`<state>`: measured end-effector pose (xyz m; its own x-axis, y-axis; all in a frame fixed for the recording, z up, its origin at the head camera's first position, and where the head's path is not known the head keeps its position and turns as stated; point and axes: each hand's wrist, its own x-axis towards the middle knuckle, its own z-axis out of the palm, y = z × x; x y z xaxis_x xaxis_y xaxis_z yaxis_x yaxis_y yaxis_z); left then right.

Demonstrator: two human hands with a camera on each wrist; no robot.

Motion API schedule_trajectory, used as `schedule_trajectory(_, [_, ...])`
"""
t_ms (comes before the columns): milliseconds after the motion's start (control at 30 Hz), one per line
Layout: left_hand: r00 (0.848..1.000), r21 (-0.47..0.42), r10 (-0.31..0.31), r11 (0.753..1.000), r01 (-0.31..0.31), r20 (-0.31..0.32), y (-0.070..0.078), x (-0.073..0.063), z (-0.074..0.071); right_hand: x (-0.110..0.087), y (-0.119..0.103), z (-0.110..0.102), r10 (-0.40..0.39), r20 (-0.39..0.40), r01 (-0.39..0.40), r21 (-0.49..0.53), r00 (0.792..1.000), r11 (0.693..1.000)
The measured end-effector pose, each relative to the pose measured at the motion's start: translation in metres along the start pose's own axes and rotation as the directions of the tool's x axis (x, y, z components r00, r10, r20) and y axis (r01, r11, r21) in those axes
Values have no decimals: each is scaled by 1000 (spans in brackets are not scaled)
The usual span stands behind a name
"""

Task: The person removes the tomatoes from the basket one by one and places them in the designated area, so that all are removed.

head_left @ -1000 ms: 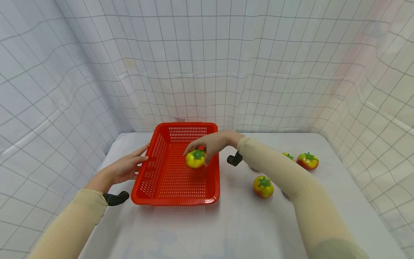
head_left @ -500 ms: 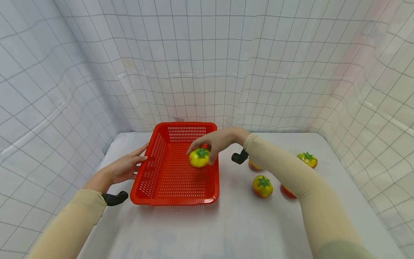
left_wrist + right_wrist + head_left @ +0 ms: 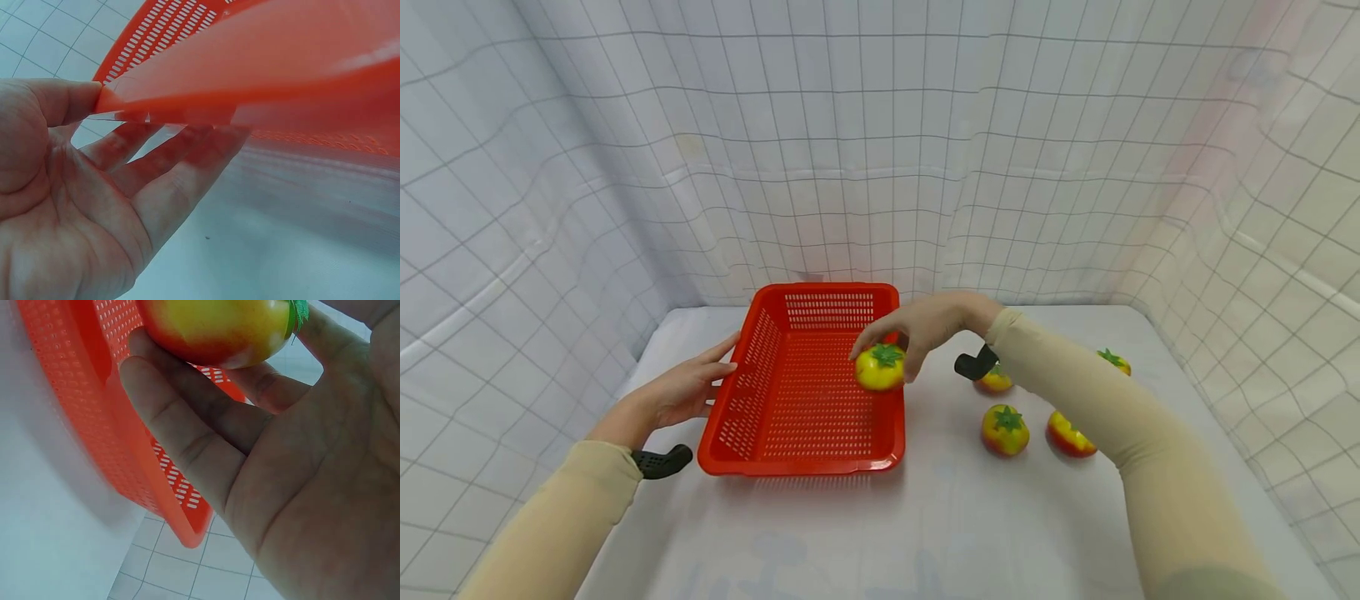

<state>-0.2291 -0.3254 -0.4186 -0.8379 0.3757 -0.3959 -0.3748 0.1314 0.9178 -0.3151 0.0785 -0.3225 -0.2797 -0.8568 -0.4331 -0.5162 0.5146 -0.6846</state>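
A red perforated plastic basket (image 3: 820,392) stands on the left half of the white table. My left hand (image 3: 685,393) pinches its left rim; in the left wrist view the thumb lies at the rim's outer edge and the fingers reach underneath. Over the basket's right side, my right hand (image 3: 928,327) holds a yellow tomato (image 3: 880,371) with green leaves on top. Seen from the right wrist, this tomato (image 3: 219,328) shows a red underside, and the fingers (image 3: 181,425) reach around and below it. The basket's floor, where visible, is bare.
Right of the basket, several more yellow-red tomatoes lie on the table, among them a near one (image 3: 1005,430) and one beside it (image 3: 1070,437). The right sleeve (image 3: 1097,408) partly covers some. Grid-patterned white curtains (image 3: 865,167) enclose the back and sides.
My right hand has drifted right with the tomato, from over the basket's inside to its right rim. The sleeve now uncovers more tomatoes. My left hand keeps its hold on the rim.
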Motion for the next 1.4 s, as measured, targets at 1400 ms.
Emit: schedule_trajectory(1400, [1000,-7,3,1000,-3,12,-4,4,-4,-105,71,22,205,-98,-189,151,974,970])
